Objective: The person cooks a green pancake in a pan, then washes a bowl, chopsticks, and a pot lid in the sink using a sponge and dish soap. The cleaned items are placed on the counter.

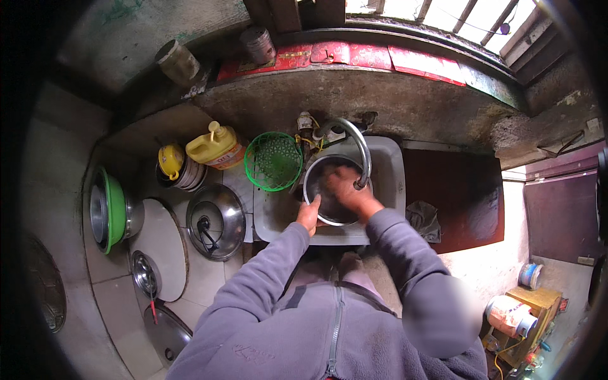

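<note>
A round metal pot point(338, 209) sits tilted or level, I cannot tell which, in the pale sink basin point(389, 190). My left hand point(309, 216) grips its near left rim, thumb over the edge. Inside the pot is my right hand point(349, 187), blurred, with its fingers spread; whether it holds anything is hidden. The curved metal faucet point(363, 147) arches over the right hand, its outlet close above the wrist. Beside the pot, at the sink's upper left, rests a green plastic basket point(273, 161).
On the tiled counter at left are a yellow jug point(216, 147), a metal pan lid point(235, 204), a green basin point(115, 209), a round white board point(164, 247) and stacked bowls point(190, 173). A dark red board point(456, 194) and a crumpled cloth point(422, 221) lie right of the sink.
</note>
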